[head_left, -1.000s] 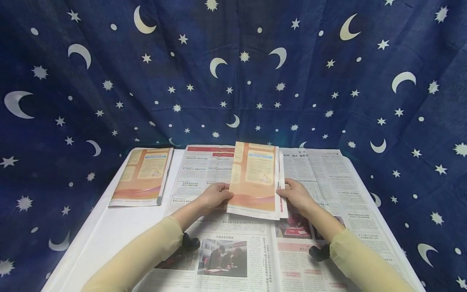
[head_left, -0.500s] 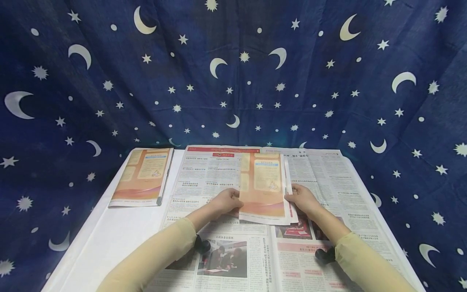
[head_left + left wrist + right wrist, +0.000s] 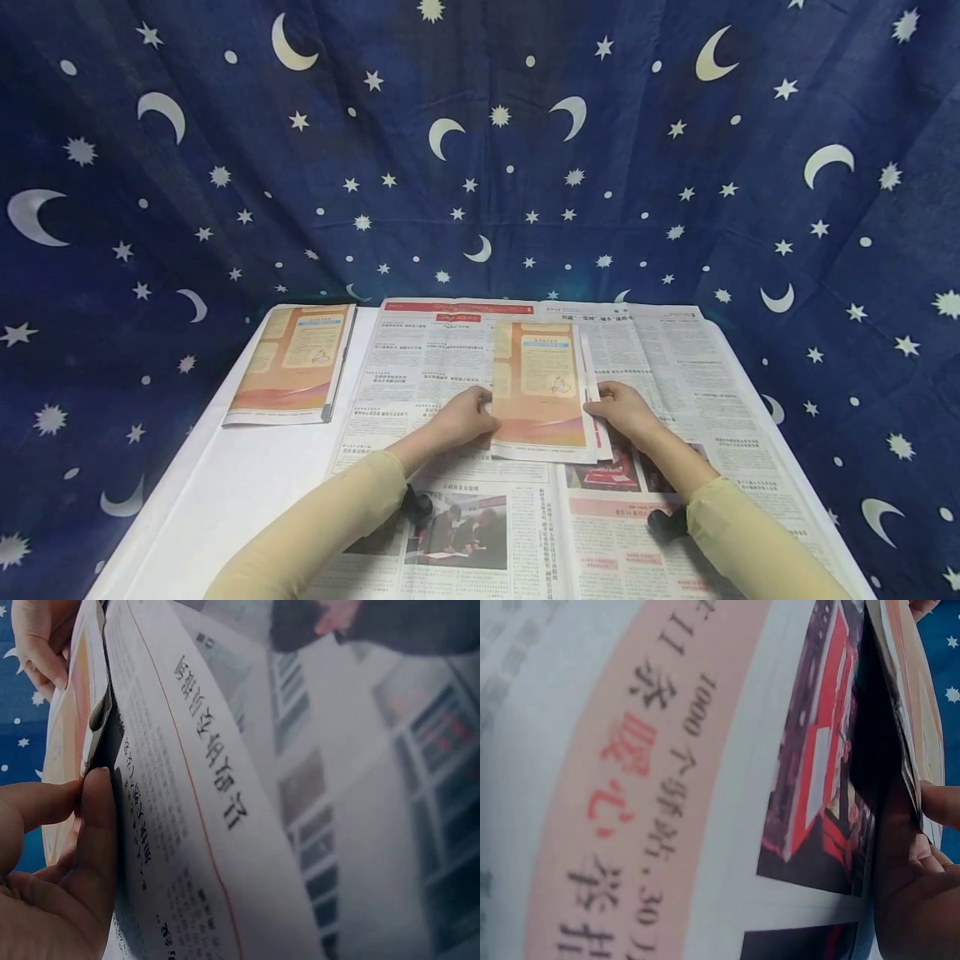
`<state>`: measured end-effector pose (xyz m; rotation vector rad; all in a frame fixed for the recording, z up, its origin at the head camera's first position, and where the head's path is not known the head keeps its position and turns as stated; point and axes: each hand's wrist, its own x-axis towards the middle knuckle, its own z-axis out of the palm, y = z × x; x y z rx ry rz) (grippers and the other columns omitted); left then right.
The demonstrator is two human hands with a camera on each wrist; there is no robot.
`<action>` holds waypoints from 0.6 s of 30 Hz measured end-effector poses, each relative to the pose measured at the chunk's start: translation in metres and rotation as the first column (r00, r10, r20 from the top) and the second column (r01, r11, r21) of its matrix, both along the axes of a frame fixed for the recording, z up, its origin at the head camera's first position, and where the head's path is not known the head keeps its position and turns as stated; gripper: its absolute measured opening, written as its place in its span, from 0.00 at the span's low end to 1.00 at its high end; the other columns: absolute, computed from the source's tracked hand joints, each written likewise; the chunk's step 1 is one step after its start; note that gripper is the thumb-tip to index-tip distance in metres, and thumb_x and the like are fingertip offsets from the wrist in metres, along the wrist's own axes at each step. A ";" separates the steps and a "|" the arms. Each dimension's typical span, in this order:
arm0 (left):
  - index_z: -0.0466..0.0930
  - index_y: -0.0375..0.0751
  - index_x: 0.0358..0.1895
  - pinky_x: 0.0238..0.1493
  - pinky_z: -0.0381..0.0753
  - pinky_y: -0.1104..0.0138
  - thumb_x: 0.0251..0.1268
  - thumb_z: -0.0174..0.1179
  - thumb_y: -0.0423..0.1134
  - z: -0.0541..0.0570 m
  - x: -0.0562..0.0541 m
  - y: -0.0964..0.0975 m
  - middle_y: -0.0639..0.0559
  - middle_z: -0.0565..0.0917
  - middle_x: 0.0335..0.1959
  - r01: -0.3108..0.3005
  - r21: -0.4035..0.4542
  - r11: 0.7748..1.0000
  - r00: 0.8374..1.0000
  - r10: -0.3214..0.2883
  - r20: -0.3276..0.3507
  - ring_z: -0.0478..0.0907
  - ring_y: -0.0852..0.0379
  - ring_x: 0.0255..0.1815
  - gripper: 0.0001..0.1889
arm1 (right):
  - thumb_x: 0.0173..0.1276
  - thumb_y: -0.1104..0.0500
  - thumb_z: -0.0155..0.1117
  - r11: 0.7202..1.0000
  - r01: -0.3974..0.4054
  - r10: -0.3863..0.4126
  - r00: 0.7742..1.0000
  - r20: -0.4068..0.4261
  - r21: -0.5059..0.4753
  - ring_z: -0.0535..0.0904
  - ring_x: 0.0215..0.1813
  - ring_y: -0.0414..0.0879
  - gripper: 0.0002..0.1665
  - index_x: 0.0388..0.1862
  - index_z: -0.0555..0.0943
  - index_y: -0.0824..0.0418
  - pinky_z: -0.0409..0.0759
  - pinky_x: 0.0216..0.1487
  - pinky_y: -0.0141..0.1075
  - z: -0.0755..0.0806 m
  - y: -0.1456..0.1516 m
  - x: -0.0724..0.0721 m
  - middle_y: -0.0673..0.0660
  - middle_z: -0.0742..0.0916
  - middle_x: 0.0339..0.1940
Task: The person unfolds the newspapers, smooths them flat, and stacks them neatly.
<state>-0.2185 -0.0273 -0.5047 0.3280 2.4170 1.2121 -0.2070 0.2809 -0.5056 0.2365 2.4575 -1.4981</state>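
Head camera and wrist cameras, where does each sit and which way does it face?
Head: worn on the head, facing forward and down at the folded paper; left hand, right hand, left sleeve and right sleeve show.
Left wrist: on that wrist, facing the left hand's pinch; part of the right hand shows.
Right wrist: on that wrist, facing the right hand's grip.
Shared: both wrist views show the folded paper and blue cloth.

The middle newspaper (image 3: 536, 396) is over spread sheets (image 3: 652, 354), right of another newspaper (image 3: 288, 362).
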 end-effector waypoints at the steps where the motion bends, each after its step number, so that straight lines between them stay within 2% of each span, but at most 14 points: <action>1: 0.66 0.27 0.71 0.27 0.83 0.64 0.66 0.68 0.41 0.001 0.000 0.000 0.49 0.83 0.29 -0.001 -0.020 1.000 1.000 0.001 -0.015 0.83 0.54 0.24 0.35 | 0.70 0.59 0.66 1.000 0.000 0.000 1.000 0.002 0.007 0.89 0.35 0.50 0.33 0.68 0.69 0.75 0.87 0.37 0.39 0.000 0.000 0.000 0.59 0.89 0.36; 6: 0.67 0.30 0.71 0.36 0.83 0.64 0.63 0.70 0.44 0.001 0.000 0.003 0.51 0.81 0.35 0.000 -0.170 0.985 0.992 -0.022 -0.125 0.79 0.57 0.33 0.37 | 0.69 0.58 0.68 0.999 0.003 -0.004 1.000 0.007 0.038 0.88 0.34 0.49 0.36 0.69 0.69 0.74 0.87 0.35 0.40 0.000 0.000 -0.001 0.60 0.89 0.37; 10: 0.67 0.31 0.72 0.41 0.84 0.63 0.62 0.71 0.45 0.002 0.000 0.004 0.52 0.81 0.36 0.013 -0.252 0.968 0.982 -0.060 -0.178 0.79 0.57 0.36 0.38 | 0.69 0.57 0.69 0.994 -0.003 0.004 1.000 -0.009 0.107 0.87 0.33 0.48 0.36 0.69 0.68 0.74 0.86 0.34 0.39 0.000 0.001 0.000 0.60 0.87 0.36; 14: 0.66 0.32 0.72 0.45 0.84 0.59 0.60 0.73 0.45 0.006 0.000 0.002 0.50 0.82 0.38 0.025 -0.278 0.960 0.972 -0.088 -0.218 0.81 0.54 0.39 0.40 | 0.67 0.57 0.70 0.979 -0.014 0.024 0.999 -0.046 0.201 0.83 0.33 0.47 0.38 0.69 0.67 0.75 0.81 0.34 0.36 0.001 0.004 0.003 0.59 0.84 0.36; 18: 0.64 0.34 0.75 0.61 0.79 0.53 0.62 0.71 0.44 0.012 0.001 -0.002 0.41 0.81 0.56 0.047 -0.241 0.969 0.957 -0.112 -0.267 0.80 0.45 0.57 0.40 | 0.73 0.54 0.65 0.975 0.022 -0.001 0.996 -0.091 0.223 0.79 0.37 0.50 0.36 0.72 0.67 0.72 0.79 0.34 0.37 0.006 0.007 0.006 0.61 0.81 0.43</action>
